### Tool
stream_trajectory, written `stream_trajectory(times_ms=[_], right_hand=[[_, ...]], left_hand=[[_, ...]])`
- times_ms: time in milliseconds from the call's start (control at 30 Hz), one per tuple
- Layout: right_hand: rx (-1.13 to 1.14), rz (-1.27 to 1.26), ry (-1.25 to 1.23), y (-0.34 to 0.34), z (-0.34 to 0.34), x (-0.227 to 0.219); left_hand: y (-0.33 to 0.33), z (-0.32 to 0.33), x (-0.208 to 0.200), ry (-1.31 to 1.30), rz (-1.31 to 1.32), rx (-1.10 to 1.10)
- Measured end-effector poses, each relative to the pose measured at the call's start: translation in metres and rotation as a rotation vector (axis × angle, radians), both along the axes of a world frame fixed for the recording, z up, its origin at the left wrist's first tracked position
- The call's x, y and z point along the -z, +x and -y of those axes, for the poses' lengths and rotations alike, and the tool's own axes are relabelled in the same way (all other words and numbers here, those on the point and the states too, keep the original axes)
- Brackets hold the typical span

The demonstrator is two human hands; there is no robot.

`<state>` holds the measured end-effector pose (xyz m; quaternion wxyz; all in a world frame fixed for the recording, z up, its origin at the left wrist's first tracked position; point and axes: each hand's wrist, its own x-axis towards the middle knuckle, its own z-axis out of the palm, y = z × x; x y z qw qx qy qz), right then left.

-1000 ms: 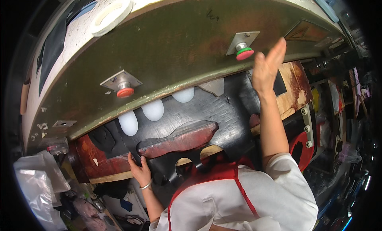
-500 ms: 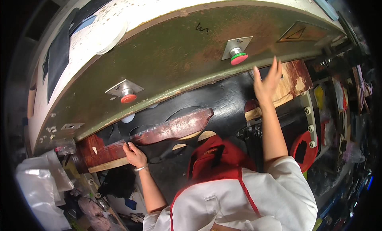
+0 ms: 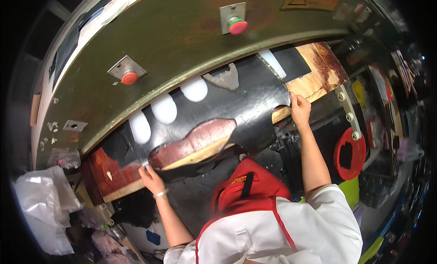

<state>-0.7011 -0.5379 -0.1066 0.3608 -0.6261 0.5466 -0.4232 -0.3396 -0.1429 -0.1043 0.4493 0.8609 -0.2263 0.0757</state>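
A black sheet (image 3: 255, 98), smooth and pliable like leather or rubber, lies over a worn wooden board (image 3: 314, 68) stained dark red. Through a long curved cut-out in the sheet, the board shows red and bare wood. My left hand (image 3: 152, 181), with a bracelet at the wrist, pinches the sheet's near edge at the left. At the right, my right hand (image 3: 300, 110) grips its edge between thumb and fingers. Along the far side are rounded white shapes (image 3: 164, 108), a grey curved piece (image 3: 233, 78) and a white strip (image 3: 273, 64); whether the white shapes are holes or pieces, I cannot tell.
A green machine beam (image 3: 182, 41) spans the far side, bearing a red button (image 3: 129, 77) and a pink-and-green button (image 3: 237, 26). Clear plastic bags (image 3: 43, 214) hang at the left. Right of my forearm is a red round container (image 3: 348, 161); my red apron (image 3: 250, 186) is close to the board.
The sheet has shifted toward me, exposing white shapes along the far side. My right hand, raised and spread before, has come down onto the sheet's edge. My left hand stays at its edge.
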Motion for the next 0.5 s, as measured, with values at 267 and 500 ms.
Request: stream_trajectory(times_ms=[267,500], right_hand=[[-0.231,-0.320,-0.511,0.034,-0.052,-0.055],[-0.594,-0.430,-0.383,0.078,-0.107,-0.057]], left_hand=[[-0.048,-0.043,-0.019,0.107,-0.048,-0.106],[-0.151,0.085,-0.037,0.217,0.262,0.438]])
